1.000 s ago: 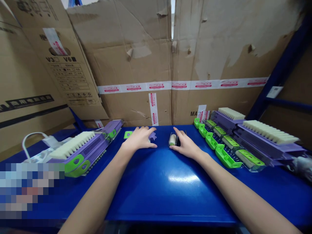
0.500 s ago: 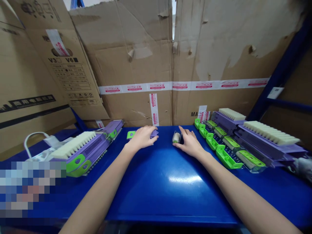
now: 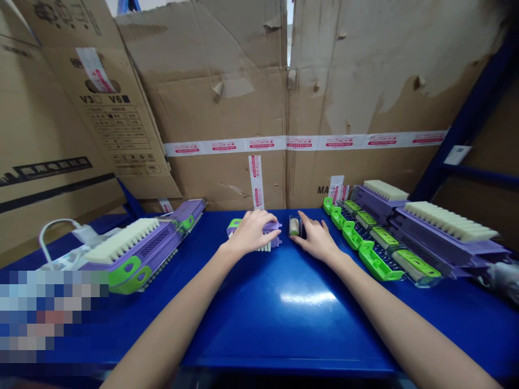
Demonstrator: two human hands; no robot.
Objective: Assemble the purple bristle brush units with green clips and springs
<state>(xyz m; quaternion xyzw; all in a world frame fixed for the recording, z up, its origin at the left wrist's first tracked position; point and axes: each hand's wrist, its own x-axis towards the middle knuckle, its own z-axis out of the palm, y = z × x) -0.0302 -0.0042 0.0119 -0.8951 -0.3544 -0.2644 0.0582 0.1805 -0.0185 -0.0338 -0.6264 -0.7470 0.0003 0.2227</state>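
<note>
My left hand is closed over a purple brush with a green end and pale bristles underneath. Most of the brush's middle is hidden by the hand. A little to the right, my right hand grips a small clear box with a beige cylinder inside, thumb at the front and fingers behind. A narrow gap separates the brush's right end from the box. Both things are low over the far part of the blue table.
On the right stand a row of green caps, several clear boxes with green tops, and purple brush bodies with bristles up. More purple and green brushes lie left, by a white power strip. Cardboard walls the back.
My left hand has moved right with the brush, which is now turned so its bristles show below. My right hand has stayed nearly in place; the clear box has turned slightly.
</note>
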